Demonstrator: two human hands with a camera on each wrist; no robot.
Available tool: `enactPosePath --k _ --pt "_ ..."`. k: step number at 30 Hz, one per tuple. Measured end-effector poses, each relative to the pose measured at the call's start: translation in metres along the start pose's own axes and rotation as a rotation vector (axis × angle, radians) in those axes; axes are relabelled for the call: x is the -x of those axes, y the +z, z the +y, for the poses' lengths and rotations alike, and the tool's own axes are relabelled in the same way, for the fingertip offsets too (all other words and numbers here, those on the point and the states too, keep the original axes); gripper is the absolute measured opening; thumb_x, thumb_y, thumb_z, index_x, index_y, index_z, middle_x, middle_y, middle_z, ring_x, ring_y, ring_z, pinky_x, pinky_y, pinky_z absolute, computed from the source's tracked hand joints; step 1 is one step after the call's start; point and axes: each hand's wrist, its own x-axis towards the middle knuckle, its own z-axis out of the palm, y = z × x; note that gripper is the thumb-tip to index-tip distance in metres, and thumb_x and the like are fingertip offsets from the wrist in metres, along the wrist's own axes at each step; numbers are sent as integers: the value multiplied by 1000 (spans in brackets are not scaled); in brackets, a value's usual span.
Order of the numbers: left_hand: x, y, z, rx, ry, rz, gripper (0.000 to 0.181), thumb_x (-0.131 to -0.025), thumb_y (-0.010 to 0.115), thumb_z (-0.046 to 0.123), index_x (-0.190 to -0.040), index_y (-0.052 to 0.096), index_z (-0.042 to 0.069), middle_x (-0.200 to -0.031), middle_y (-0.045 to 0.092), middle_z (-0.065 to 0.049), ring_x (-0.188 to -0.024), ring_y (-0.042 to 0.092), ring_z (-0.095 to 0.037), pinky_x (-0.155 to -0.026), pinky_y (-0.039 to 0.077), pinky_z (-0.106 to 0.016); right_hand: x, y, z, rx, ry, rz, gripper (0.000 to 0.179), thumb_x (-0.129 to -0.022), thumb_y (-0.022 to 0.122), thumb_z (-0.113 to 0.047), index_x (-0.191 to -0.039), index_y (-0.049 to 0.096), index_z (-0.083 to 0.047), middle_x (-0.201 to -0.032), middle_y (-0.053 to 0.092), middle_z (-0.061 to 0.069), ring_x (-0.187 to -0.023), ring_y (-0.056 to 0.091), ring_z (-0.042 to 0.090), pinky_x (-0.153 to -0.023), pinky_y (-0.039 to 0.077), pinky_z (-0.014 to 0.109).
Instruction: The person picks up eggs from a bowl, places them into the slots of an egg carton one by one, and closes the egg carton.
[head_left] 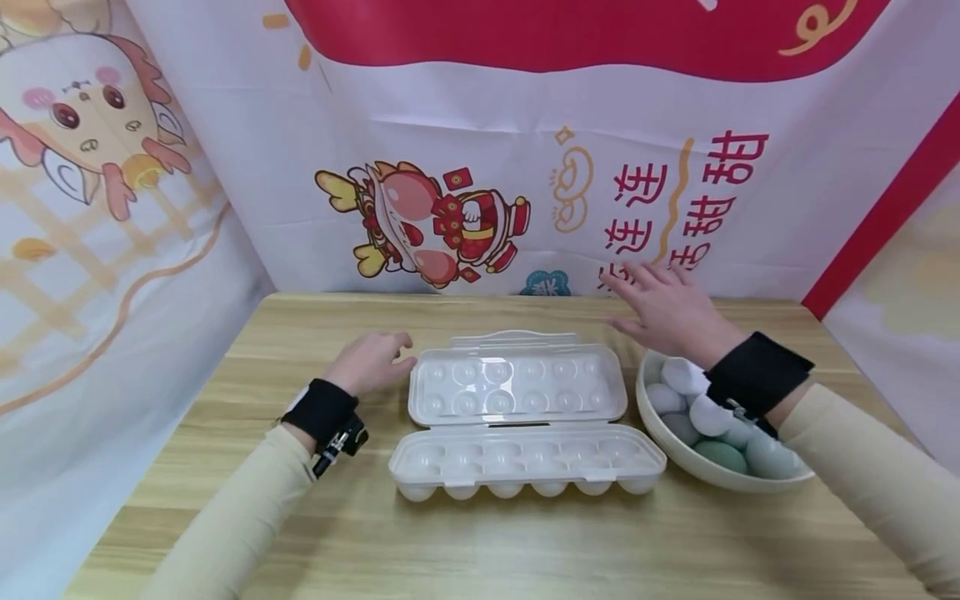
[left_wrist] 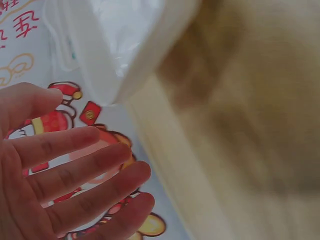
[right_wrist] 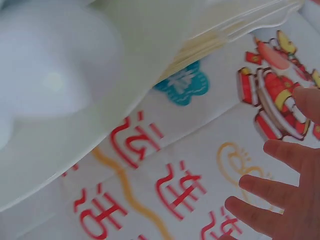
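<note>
The carton [head_left: 480, 481] lies unfolded on the table [head_left: 480, 550], its lid [head_left: 517, 384] laid back on the far side. We see eggs [head_left: 720, 457] piled in the bowl [head_left: 666, 440] just to its right. The left hand [head_left: 369, 364], fingers loose and holding nothing, hovers beside the lid's left end; the right hand [head_left: 670, 313] — fingers spread, likewise holding nothing — is above the bowl's far rim. For sound handling, we would lift the eggs singly — topmost first, lightly pinched — and steady the carton with the left hand.
</note>
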Motion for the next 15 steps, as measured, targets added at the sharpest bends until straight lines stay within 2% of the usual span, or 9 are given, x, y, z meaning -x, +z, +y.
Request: enactPosePath --k 4,6,8,12,15 --pt "17 17 -8 -11 -2 -5 18 -87 55 20 -85 63 4 -68 60 -6 -59 52 -17 -51 45 -32 13 8 18 53 -4 11 63 -90 49 -48 -140 35 -13 -139 38 26 -126 32 45 -101 25 66" --pt "27 26 -11 -5 18 -11 18 -87 56 19 -73 59 9 -59 54 -1 -52 46 -13 -46 39 -28 21 13 25 62 -19 9 61 -89 53 -46 -137 40 -10 -133 44 26 -122 37 45 -98 30 66" --pt "36 33 -13 23 48 -24 22 -88 56 19 -67 56 12 -55 49 2 -49 43 -10 -44 36 -26 30 17 30 69 -28 -3 59 -88 56 -43 -133 44 -7 -126 51 27 -116 42 45 -95 33 66" --pt "51 41 -15 170 93 -82 23 -93 51 22 -74 59 13 -57 46 5 -50 42 -8 -47 37 -25 46 20 39 72 -42 -37 50 -87 57 -37 -123 52 -3 -113 60 25 -107 50 43 -91 37 65" --pt "58 42 -14 313 104 -170 26 -98 42 27 -88 61 13 -59 49 3 -50 45 -9 -48 40 -26 58 22 42 45 -38 -67 49 -87 56 -39 -121 54 -3 -112 61 24 -106 51 43 -90 37 66"
